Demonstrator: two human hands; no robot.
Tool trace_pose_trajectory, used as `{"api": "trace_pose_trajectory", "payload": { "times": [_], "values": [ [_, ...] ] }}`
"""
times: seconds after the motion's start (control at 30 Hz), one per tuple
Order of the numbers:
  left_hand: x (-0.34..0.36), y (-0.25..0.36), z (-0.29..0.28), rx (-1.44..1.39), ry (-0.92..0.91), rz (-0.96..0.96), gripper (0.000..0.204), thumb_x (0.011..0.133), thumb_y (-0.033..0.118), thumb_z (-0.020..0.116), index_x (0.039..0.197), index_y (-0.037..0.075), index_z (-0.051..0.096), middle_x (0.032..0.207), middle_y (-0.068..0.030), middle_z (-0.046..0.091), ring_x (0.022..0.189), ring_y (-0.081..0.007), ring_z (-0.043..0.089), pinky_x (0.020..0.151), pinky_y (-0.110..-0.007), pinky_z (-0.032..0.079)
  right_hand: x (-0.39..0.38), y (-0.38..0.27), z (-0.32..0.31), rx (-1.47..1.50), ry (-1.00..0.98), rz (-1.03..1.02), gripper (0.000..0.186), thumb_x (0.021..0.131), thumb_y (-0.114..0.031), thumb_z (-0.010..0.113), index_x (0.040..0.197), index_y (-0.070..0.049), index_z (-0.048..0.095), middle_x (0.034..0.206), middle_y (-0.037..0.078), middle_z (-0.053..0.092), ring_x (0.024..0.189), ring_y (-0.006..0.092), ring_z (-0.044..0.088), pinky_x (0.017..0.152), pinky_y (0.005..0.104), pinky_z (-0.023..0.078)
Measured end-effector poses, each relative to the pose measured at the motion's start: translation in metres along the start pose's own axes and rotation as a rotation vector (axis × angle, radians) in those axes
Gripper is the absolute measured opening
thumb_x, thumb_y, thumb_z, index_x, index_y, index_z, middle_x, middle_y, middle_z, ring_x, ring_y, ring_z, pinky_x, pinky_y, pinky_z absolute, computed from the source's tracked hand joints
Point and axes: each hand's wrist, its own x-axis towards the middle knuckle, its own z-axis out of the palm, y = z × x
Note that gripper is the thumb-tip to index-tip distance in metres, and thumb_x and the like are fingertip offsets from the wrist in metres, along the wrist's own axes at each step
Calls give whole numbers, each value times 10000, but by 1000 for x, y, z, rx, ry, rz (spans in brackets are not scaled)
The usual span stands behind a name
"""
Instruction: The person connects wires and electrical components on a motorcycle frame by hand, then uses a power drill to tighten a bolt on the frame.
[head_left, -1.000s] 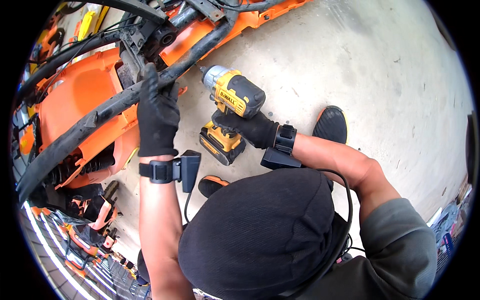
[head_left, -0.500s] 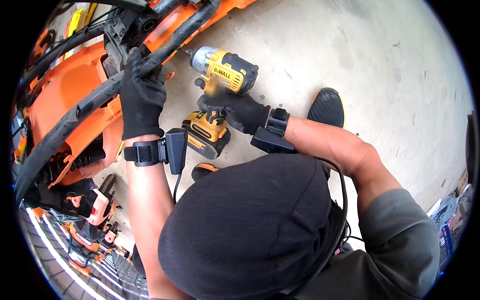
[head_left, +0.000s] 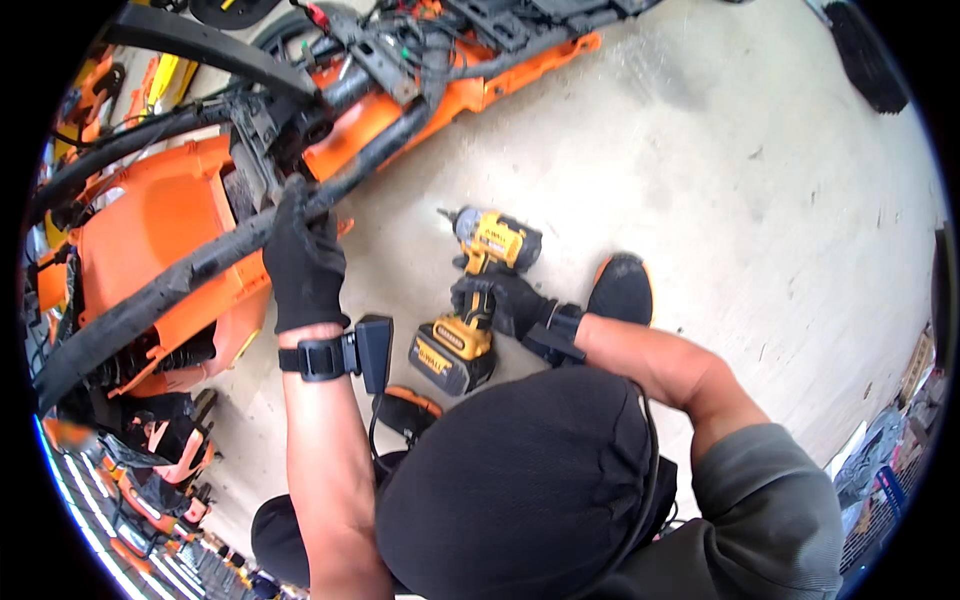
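A thick black tube (head_left: 170,280) runs diagonally along a machine with orange body panels (head_left: 160,225). My left hand (head_left: 305,265), in a black glove, is closed around this tube near a dark metal bracket (head_left: 258,140); some fingertips are hidden behind it. To its right, my right hand (head_left: 510,303), also gloved, grips the handle of a yellow and black cordless impact driver (head_left: 495,243). The tool's narrow tip points left toward the machine, apart from the tube, with a pale glow by its nose. Its large battery pack (head_left: 450,358) hangs toward me.
Concrete floor (head_left: 700,190) spreads to the right of the machine. My shoes (head_left: 622,290) rest on it close to the tool. A dark object (head_left: 865,60) lies at the far right, and assorted items (head_left: 880,470) are piled along the right edge. Orange equipment (head_left: 150,500) stands at lower left.
The view has shifted, showing more of the machine's far end. My right hand has drawn the impact driver slightly away from the tube and nearer to me. The left hand stays at the tube.
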Motion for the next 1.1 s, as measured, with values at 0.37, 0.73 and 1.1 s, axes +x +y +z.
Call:
{"api": "trace_pose_trajectory", "payload": {
  "times": [0.37, 0.73, 1.1],
  "values": [
    [0, 5, 1, 47, -52, -158, 352, 893, 96, 681, 1213, -23, 591, 1019, -187, 684, 890, -290, 688, 760, -349, 557, -34, -68, -2, -1206, -116, 354, 304, 997, -296, 549, 1098, -14, 597, 924, 118, 686, 773, 189, 690, 712, 351, 596],
    [1, -5, 27, 371, -38, -69, 370, 866, 156, 693, 1158, -57, 613, 1148, -231, 638, 1086, -397, 594, 946, -414, 469, 37, -262, 34, -403, 230, -422, 422, 937, -460, 613, 976, -42, 577, 774, 86, 641, 635, 144, 624, 554, 285, 521],
    [6, 9, 25, 428, -40, -176, 473, 802, 192, 759, 1173, -48, 591, 1120, -237, 630, 1048, -403, 604, 904, -421, 472, 40, -263, 64, -603, 447, -522, 349, 915, -335, 613, 766, -19, 604, 632, 85, 613, 488, 152, 559, 464, 290, 451]
  ]
}}
